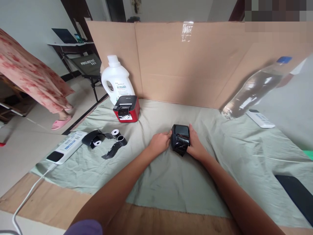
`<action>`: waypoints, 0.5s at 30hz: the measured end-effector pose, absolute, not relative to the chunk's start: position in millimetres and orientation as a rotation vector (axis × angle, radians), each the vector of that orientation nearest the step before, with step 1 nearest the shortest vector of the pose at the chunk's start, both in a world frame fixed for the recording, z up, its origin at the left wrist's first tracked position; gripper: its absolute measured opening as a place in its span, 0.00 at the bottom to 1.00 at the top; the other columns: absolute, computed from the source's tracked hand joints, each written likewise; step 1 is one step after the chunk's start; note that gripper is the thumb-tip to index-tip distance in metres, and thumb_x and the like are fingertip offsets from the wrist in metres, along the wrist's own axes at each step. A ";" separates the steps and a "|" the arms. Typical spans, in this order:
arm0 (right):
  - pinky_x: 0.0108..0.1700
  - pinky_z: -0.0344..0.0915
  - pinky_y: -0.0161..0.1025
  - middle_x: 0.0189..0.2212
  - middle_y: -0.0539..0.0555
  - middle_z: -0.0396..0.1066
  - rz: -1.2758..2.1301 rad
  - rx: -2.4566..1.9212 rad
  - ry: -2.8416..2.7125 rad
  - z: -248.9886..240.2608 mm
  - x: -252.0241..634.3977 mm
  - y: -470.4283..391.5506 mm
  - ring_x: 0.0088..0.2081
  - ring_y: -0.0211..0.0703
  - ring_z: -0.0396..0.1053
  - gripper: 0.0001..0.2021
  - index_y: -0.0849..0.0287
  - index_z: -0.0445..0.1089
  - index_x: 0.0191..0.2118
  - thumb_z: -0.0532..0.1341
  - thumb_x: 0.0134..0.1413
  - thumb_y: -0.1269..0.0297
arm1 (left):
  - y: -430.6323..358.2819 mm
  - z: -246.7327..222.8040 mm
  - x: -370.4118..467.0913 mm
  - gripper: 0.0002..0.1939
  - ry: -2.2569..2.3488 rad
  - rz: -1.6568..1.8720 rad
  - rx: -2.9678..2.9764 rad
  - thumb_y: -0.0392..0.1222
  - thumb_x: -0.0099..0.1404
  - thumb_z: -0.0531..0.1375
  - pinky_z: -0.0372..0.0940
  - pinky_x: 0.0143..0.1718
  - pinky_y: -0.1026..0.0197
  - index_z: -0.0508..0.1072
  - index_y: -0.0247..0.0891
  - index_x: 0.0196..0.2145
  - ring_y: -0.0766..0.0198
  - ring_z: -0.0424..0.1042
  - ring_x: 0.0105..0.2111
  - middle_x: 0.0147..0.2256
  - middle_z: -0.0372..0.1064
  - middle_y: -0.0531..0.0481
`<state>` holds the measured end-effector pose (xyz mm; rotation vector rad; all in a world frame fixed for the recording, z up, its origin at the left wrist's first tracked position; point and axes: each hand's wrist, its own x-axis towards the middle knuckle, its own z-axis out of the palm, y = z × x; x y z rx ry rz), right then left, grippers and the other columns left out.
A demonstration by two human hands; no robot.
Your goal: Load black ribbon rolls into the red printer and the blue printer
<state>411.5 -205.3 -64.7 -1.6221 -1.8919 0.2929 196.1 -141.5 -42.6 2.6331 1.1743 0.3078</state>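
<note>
A small black box-shaped printer (180, 130), with glossy black paper or film hanging down its front, stands on the green cloth between my hands. My left hand (160, 143) presses curled fingers against its left side. Around the right side, my right hand (195, 143) grips it, the thumb or a finger reaching up along the edge. The fingertips behind the box are hidden. To the left lie black paper rolls with white cores (115, 133), one with a torn strip (112, 152) trailing off. Behind them sits a red and black printer (127, 109) with dark paper sticking out.
A white detergent jug (117, 78) stands before a cardboard panel (178, 65). A large clear bottle (254, 89) leans at right, near a white device (260, 118). A power strip (69, 147) lies left, a dark phone-like slab (297, 195) right. Another person in a floral garment (29, 68) stands left.
</note>
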 end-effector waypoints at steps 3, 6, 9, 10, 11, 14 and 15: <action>0.65 0.49 0.65 0.67 0.72 0.46 0.308 -1.616 -1.894 -61.8 411.3 -206.7 0.68 0.66 0.47 0.51 0.67 0.27 0.72 0.59 0.53 0.52 | -141.4 -43.7 194.7 0.27 1.158 0.308 2.655 0.40 0.70 0.47 0.68 0.45 0.57 0.61 0.41 0.65 0.53 0.75 0.42 0.43 0.75 0.42; 0.64 0.52 0.65 0.67 0.70 0.49 0.297 -1.626 -1.890 -59.8 410.4 -207.5 0.67 0.66 0.50 0.52 0.64 0.26 0.72 0.59 0.53 0.52 | -141.8 -44.2 193.9 0.27 1.157 0.307 2.642 0.39 0.70 0.48 0.67 0.46 0.57 0.60 0.41 0.66 0.54 0.75 0.42 0.44 0.75 0.43; 0.63 0.53 0.64 0.66 0.70 0.51 0.279 -1.622 -1.884 -60.2 409.7 -207.2 0.65 0.66 0.54 0.51 0.63 0.26 0.72 0.59 0.53 0.53 | -142.4 -44.6 194.2 0.27 1.173 0.311 2.627 0.39 0.70 0.48 0.67 0.47 0.58 0.61 0.42 0.65 0.55 0.75 0.42 0.43 0.75 0.43; 0.63 0.53 0.64 0.65 0.70 0.52 0.271 -1.619 -1.882 -60.7 409.7 -206.9 0.64 0.66 0.54 0.51 0.63 0.26 0.72 0.59 0.52 0.52 | -142.7 -44.8 194.3 0.27 1.180 0.314 2.622 0.39 0.70 0.48 0.67 0.47 0.58 0.61 0.42 0.65 0.55 0.75 0.42 0.43 0.75 0.43; 0.63 0.53 0.64 0.65 0.69 0.53 0.265 -1.617 -1.879 -61.4 409.8 -206.7 0.64 0.65 0.55 0.51 0.63 0.26 0.72 0.59 0.52 0.52 | -142.9 -45.1 194.5 0.27 1.183 0.320 2.619 0.39 0.70 0.48 0.68 0.47 0.58 0.61 0.42 0.65 0.55 0.75 0.42 0.43 0.75 0.43; 0.63 0.52 0.63 0.63 0.68 0.55 0.275 -1.628 -1.869 -63.7 410.1 -206.2 0.63 0.65 0.55 0.51 0.63 0.26 0.72 0.58 0.52 0.51 | -143.8 -45.9 194.8 0.27 1.188 0.354 2.613 0.39 0.70 0.49 0.68 0.46 0.58 0.61 0.43 0.66 0.55 0.76 0.42 0.43 0.76 0.44; 0.63 0.52 0.63 0.63 0.68 0.56 0.284 -1.633 -1.864 -64.4 410.1 -206.2 0.63 0.64 0.55 0.51 0.64 0.26 0.72 0.57 0.53 0.51 | -144.1 -46.2 194.8 0.27 1.192 0.365 2.612 0.39 0.70 0.49 0.68 0.45 0.58 0.61 0.43 0.66 0.55 0.76 0.42 0.43 0.76 0.44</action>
